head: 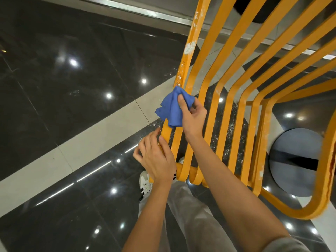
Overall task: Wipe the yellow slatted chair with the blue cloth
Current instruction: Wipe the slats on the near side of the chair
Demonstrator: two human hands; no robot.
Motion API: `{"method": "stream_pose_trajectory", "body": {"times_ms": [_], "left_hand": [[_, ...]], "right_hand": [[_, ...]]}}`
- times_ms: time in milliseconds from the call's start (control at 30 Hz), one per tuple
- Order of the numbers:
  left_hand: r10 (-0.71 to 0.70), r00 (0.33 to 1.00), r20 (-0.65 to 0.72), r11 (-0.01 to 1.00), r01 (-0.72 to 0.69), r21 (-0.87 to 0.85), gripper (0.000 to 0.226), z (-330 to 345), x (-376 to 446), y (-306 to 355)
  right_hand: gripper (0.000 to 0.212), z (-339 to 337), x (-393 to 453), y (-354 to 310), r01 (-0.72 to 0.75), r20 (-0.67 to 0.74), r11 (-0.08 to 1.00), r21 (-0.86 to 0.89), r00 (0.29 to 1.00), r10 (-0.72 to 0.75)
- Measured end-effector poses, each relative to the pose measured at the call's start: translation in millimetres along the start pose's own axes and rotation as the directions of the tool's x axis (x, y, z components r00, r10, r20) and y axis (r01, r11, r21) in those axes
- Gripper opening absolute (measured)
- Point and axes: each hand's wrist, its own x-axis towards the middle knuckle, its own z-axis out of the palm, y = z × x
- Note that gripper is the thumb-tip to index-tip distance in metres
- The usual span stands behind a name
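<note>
The yellow slatted chair (234, 99) fills the right half of the view, seen from above and behind its back. White crumbs and dust cling to its leftmost slat, thickest near the top. My right hand (192, 117) grips the bunched blue cloth (172, 108) and holds it against that leftmost slat at mid height. My left hand (156, 157) holds the same slat lower down, thumb on its face and fingers curled round its left edge.
Glossy black floor tiles with a pale grey band lie under the chair, with white specks scattered below the slats. A round grey table base (294, 160) stands at right. My white shoe (145, 182) and grey trouser leg sit below the chair back.
</note>
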Motion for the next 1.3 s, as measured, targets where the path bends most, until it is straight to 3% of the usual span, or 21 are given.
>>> {"method": "stream_pose_trajectory", "body": {"times_ms": [67, 133, 200, 267, 333, 433, 533, 733, 833, 900, 967, 1067, 1233, 1300], "left_hand": [[0.002, 1.000, 0.011, 1.000, -0.002, 0.003, 0.030, 0, -1, 0], [-0.001, 1.000, 0.011, 1.000, 0.001, 0.013, 0.029, 0, 0, 0], [-0.014, 1.000, 0.002, 1.000, 0.014, 0.025, 0.031, 0, 1, 1], [-0.017, 1.000, -0.013, 0.999, 0.018, 0.036, 0.031, -1, 0, 2], [-0.019, 1.000, -0.020, 0.999, 0.020, 0.036, 0.032, -2, 0, 1], [-0.021, 0.999, -0.024, 0.999, 0.022, 0.038, 0.034, -1, 0, 3], [0.002, 0.999, -0.035, 0.999, -0.001, 0.046, 0.033, -1, 0, 4], [0.019, 0.999, -0.033, 0.998, -0.017, 0.053, 0.030, -1, -2, 1], [0.041, 0.998, -0.040, 0.998, -0.039, 0.046, 0.027, -1, -2, 0], [0.047, 0.998, -0.030, 0.998, -0.046, 0.051, 0.023, 0, -1, -1], [0.056, 0.998, -0.016, 0.997, -0.055, 0.061, 0.022, -1, -2, -1], [0.061, 0.998, -0.009, 0.996, -0.061, 0.064, 0.026, -1, -2, -4], [0.066, 0.998, -0.005, 0.996, -0.066, 0.067, 0.028, 1, 0, -7], [0.064, 0.998, 0.018, 0.996, -0.065, 0.068, 0.029, 0, 1, -6]], "right_hand": [[0.025, -14, -8, 5, -0.001, 0.096, 1.000, -0.004, 0.995, 0.001], [0.046, -12, -24, 7, -0.022, 0.209, 1.000, -0.018, 0.978, 0.025], [0.055, 5, -30, 6, -0.024, 0.150, 0.998, -0.052, 0.988, 0.032], [0.040, 21, -22, 2, -0.006, -0.038, 0.993, -0.115, 0.999, 0.001], [0.026, 24, -12, 1, -0.014, -0.136, 0.999, -0.047, 0.991, 0.008], [0.016, 11, -18, 6, -0.070, -0.093, 0.994, 0.086, 0.993, 0.078], [0.024, 9, -34, 7, -0.001, 0.055, 1.000, -0.019, 0.998, 0.002], [0.020, 20, -14, 4, 0.068, -0.180, 0.989, -0.132, 0.979, -0.092], [0.006, 17, -35, 4, 0.124, -0.065, 0.985, -0.124, 0.989, -0.132], [0.023, 21, -43, 0, 0.149, -0.013, 0.974, -0.169, 0.988, -0.153], [0.012, 27, -33, -2, 0.121, -0.103, 0.971, -0.209, 0.984, -0.144], [0.023, 28, -26, 6, 0.038, -0.277, 0.988, -0.148, 0.958, -0.078], [0.032, 28, -47, -3, 0.054, -0.075, 0.976, -0.212, 0.995, -0.072], [0.017, 30, -26, -8, 0.049, -0.086, 0.965, -0.257, 0.994, -0.074]]}}
